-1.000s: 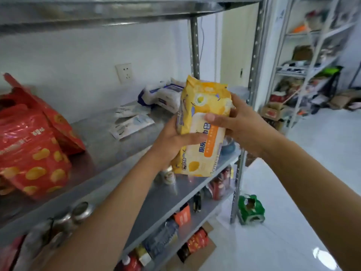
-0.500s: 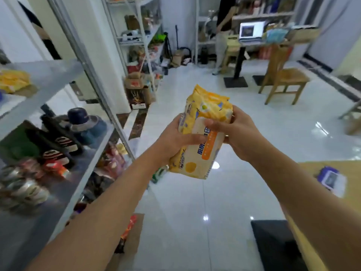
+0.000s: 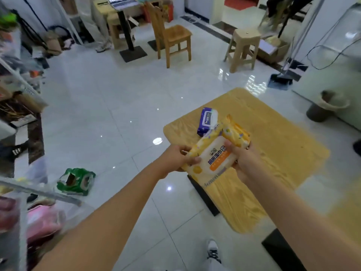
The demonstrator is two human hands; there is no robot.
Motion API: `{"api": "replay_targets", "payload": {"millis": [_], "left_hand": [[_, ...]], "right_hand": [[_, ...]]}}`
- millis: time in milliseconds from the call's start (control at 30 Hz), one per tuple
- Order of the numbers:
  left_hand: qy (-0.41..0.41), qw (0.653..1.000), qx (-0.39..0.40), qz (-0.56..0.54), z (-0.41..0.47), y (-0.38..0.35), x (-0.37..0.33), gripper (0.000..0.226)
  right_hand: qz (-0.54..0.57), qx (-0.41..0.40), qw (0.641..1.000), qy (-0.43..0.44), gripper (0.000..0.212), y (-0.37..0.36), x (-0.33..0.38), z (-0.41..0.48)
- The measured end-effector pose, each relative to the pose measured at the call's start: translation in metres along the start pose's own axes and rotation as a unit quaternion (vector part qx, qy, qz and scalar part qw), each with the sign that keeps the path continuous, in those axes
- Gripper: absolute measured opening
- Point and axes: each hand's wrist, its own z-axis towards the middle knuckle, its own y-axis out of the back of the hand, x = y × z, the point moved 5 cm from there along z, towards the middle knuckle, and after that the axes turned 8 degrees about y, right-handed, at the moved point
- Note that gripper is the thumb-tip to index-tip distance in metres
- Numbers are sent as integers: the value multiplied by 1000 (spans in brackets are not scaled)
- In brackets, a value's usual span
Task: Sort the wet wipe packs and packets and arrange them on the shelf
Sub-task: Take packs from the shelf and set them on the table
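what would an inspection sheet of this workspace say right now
surface: wooden table, tiled floor around it
job's things: yellow wipe pack held over the table's near edge; purple wipe pack lying on the table
clutter: green package on the floor
grippers: left hand and right hand both grip the yellow wipe pack
cables: thin cable hanging at the right
surroundings: wooden chair, stool, bin
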Motion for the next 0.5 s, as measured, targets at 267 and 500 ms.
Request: {"api": "replay_targets", "payload": {"millis": [267,500], "left_hand": [[9,995,-46,92,84,-97,-7,24],[11,987,-49,155,144,-165,1,25]], "right_hand": [[18,-141,987,-75,49,117,-43,35],[24,-221,966,-131,54,191,-83,59]]}}
